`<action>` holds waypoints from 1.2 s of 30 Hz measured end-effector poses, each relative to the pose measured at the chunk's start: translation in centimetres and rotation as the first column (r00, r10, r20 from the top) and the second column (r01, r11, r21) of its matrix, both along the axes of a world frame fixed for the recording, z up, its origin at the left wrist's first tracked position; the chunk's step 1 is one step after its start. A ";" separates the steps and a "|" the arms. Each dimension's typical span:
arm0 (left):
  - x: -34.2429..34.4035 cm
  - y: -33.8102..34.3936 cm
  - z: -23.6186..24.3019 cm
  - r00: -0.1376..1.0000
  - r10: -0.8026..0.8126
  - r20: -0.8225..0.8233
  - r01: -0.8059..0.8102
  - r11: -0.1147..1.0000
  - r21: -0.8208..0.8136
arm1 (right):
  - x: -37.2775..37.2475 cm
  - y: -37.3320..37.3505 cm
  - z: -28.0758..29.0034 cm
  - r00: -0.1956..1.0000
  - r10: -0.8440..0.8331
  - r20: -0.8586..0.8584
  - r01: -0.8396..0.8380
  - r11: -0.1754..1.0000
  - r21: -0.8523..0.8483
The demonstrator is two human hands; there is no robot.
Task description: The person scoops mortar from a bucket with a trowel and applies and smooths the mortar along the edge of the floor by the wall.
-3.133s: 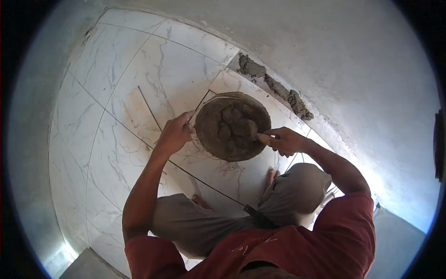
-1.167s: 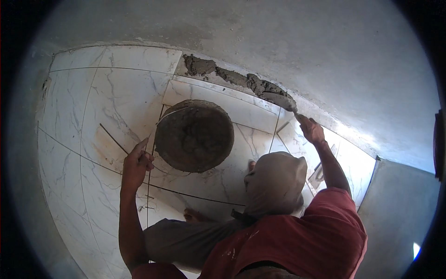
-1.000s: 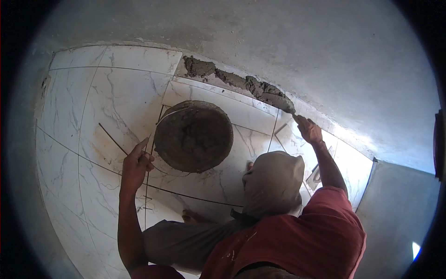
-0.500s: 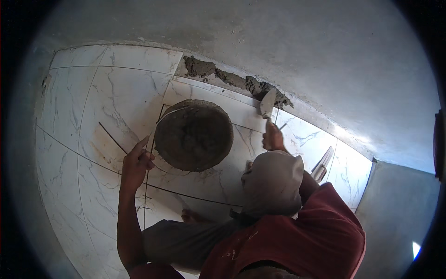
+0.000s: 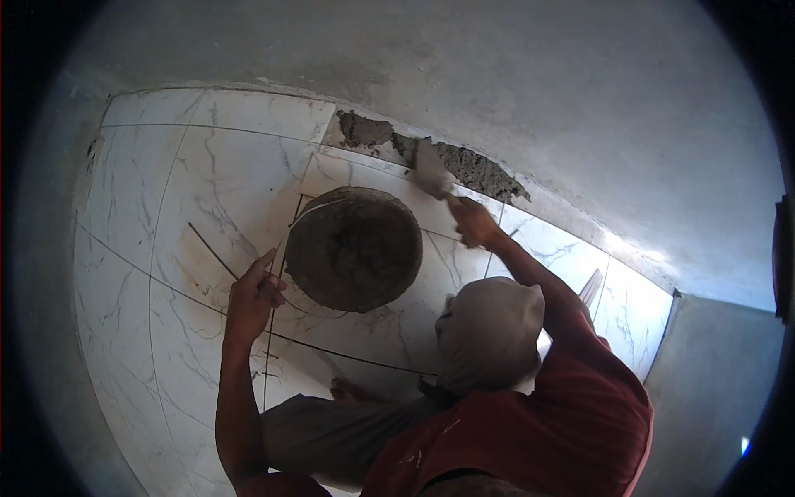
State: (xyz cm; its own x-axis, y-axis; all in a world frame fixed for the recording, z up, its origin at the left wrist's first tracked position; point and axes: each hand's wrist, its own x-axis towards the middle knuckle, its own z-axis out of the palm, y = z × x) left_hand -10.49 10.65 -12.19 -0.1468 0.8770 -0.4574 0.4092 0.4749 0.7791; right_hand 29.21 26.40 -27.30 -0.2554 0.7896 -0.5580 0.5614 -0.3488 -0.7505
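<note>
My right hand (image 5: pixel 472 222) grips a pointed trowel (image 5: pixel 432 170), its motion-blurred blade on the rough strip of grey mortar (image 5: pixel 484 172) along the wall's foot. A round bucket (image 5: pixel 352 248) of grey mortar, with a wire handle, stands on the marble-look floor tiles. My left hand (image 5: pixel 255 294) is open at the bucket's left, index finger extended and the others loosely bent. My grey-clad right knee (image 5: pixel 489 331) is raised below the bucket's right side.
A grey plastered wall (image 5: pixel 580 83) rises behind the mortar strip and meets another wall (image 5: pixel 704 364) at the right. A long, pale tool (image 5: pixel 593 287) lies on the tiles beside my right arm. A thin dark stick or gap (image 5: pixel 211 248) runs left of my left hand.
From the bucket, my right hand went to the strip's right end; since then it has moved left along it with the trowel, roughening the mortar there. My left hand has left the bucket's rim.
</note>
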 end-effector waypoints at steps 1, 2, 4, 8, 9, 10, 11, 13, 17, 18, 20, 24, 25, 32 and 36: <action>0.7 0.9 0.2 1.000 -0.006 0.009 0.006 1.000 0.014 | 5.3 -0.4 -3.1 0.958 0.262 0.118 -0.277 0.738 0.615; 0.7 0.9 0.2 1.000 -0.001 0.012 0.001 1.000 0.002 | 7.2 -1.1 -3.4 0.942 0.248 0.226 -0.327 0.525 0.786; 0.0 0.4 0.2 1.000 0.003 0.001 -0.003 1.000 -0.016 | 7.2 -2.3 0.1 0.943 0.208 0.261 -0.307 0.847 0.435; -0.2 0.6 -0.3 1.000 -0.011 0.023 0.011 1.000 -0.017 | 4.8 0.2 -2.2 0.798 0.286 0.530 -0.548 0.710 0.442; -0.4 0.2 -0.3 1.000 0.012 0.022 -0.011 0.999 -0.041 | 1.4 0.7 -1.1 0.794 0.296 0.531 -0.537 0.751 0.384; -0.3 0.1 -0.3 1.000 0.004 0.024 -0.003 0.999 -0.046 | -1.5 1.4 0.3 0.787 0.302 0.538 -0.524 0.788 0.323; 0.2 0.4 0.0 1.000 0.009 0.022 -0.008 0.999 -0.053 | -2.6 2.9 0.0 0.765 0.291 0.575 -0.533 0.787 0.311; 0.7 0.6 0.1 1.000 0.012 0.022 -0.011 0.998 -0.064 | -2.1 4.4 -0.6 0.740 0.280 0.611 -0.540 0.789 0.293; 0.5 0.4 0.0 0.999 0.036 0.019 -0.036 0.998 -0.046 | 3.9 3.4 -2.0 0.873 0.224 0.432 -0.410 0.818 0.403; 0.8 0.7 0.1 0.999 0.031 0.027 -0.030 0.999 -0.032 | 7.9 3.2 -3.6 0.852 0.206 0.481 -0.470 0.706 0.529; 0.0 0.3 -0.1 0.999 0.028 0.030 -0.026 0.999 -0.041 | 12.0 1.2 -4.7 0.767 0.196 0.611 -0.534 0.724 0.437; -0.3 0.1 -0.3 0.997 0.045 0.058 -0.042 0.997 -0.057 | 13.9 -4.2 -0.9 0.808 0.152 0.569 -0.466 0.756 0.459; -0.4 -0.1 -0.3 0.997 0.056 0.056 -0.053 0.997 -0.063 | 11.7 -5.5 2.7 0.882 0.001 0.470 -0.140 0.955 0.261; -0.3 0.3 -0.5 0.999 0.030 0.029 -0.029 0.998 -0.047 | 10.4 -10.4 1.6 0.829 0.035 0.557 -0.271 0.898 0.346; -0.2 0.7 -0.7 1.000 0.012 0.019 -0.011 0.999 -0.047 | 5.9 -9.6 -0.5 0.946 -0.007 0.325 -0.183 0.815 0.550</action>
